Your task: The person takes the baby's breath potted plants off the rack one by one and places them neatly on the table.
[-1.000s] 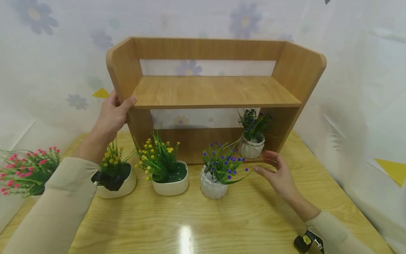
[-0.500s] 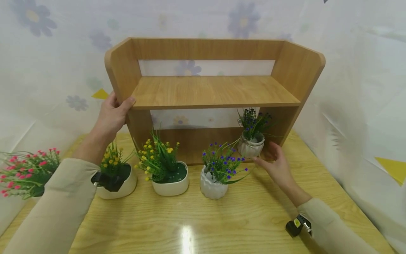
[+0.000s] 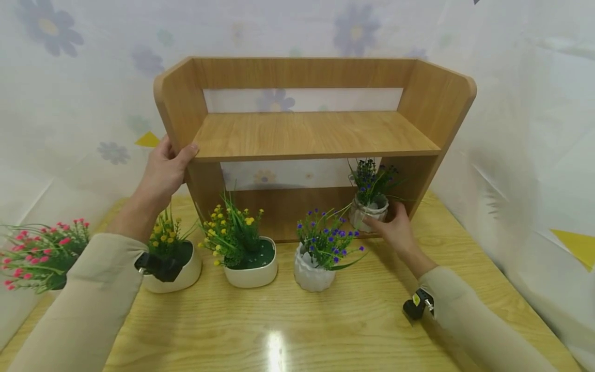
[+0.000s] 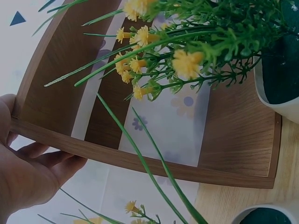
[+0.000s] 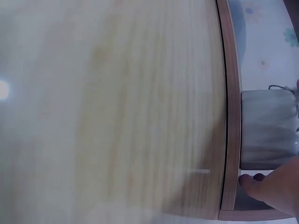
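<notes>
My left hand (image 3: 163, 168) grips the left side panel of a two-tier wooden shelf (image 3: 316, 134), its thumb on the front edge of the upper board. In the left wrist view, fingers (image 4: 65, 168) wrap behind the panel. A whitish potted plant (image 3: 369, 213) with dark blue-purple flowers stands at the right end of the lower tier. My right hand (image 3: 397, 230) holds this pot, thumb across its front and fingers at its right side. In the right wrist view, the hand (image 5: 278, 186) is partly cut off beside the pot (image 5: 268, 128).
On the wooden table (image 3: 223, 330), before the shelf, stand a purple-flowered pot (image 3: 313, 268) and two yellow-flowered planters, one central (image 3: 251, 271) and one beside my left forearm (image 3: 178, 274). A pink-flowered plant (image 3: 44, 253) is at far left. Patterned fabric (image 3: 288, 31) hangs behind.
My right hand has moved left and forward from beside the pot in the shelf, and its thumb now lies across the pot's front. The left hand has stayed on the side panel.
</notes>
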Motion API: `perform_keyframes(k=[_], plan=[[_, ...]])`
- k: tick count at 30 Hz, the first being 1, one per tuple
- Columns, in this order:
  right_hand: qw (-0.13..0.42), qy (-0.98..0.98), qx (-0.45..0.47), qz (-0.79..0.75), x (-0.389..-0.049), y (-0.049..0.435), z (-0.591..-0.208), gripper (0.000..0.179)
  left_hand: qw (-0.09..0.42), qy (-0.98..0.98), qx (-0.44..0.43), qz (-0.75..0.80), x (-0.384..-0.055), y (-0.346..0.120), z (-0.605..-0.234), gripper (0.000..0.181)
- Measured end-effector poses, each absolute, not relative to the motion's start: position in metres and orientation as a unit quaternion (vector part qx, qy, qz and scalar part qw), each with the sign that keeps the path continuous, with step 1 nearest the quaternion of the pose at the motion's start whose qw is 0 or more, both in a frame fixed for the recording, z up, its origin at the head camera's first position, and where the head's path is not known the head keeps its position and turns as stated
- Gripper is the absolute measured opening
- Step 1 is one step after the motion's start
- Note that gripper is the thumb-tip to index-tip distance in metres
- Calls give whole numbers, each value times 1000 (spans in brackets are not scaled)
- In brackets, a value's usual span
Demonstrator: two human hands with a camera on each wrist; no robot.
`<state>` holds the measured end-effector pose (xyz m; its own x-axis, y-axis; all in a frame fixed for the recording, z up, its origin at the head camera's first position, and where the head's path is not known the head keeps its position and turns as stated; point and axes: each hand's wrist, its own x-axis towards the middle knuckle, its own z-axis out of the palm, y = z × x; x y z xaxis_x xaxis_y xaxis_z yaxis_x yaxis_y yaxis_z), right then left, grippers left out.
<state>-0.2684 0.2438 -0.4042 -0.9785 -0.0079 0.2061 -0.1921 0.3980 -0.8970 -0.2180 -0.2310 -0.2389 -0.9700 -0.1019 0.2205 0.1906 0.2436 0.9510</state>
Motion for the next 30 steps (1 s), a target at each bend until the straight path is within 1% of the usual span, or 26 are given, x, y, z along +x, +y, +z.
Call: perform_keyframes(k=[6, 14, 21, 30], plan=[[75, -827, 55, 555, -276, 239, -405, 94, 117, -778, -32, -616, -218, -232, -239, 64], [90, -827, 52, 553, -281, 235, -404, 91, 117, -776, -30, -619, -217, -231, -238, 64], [85, -832, 32, 548, -284, 237, -405, 92, 119, -776, -31, -619, -217, -230, -238, 63], [97, -828, 33, 551, -286, 238, -407, 89, 119, -774, -36, -620, -219, -229, -239, 62]])
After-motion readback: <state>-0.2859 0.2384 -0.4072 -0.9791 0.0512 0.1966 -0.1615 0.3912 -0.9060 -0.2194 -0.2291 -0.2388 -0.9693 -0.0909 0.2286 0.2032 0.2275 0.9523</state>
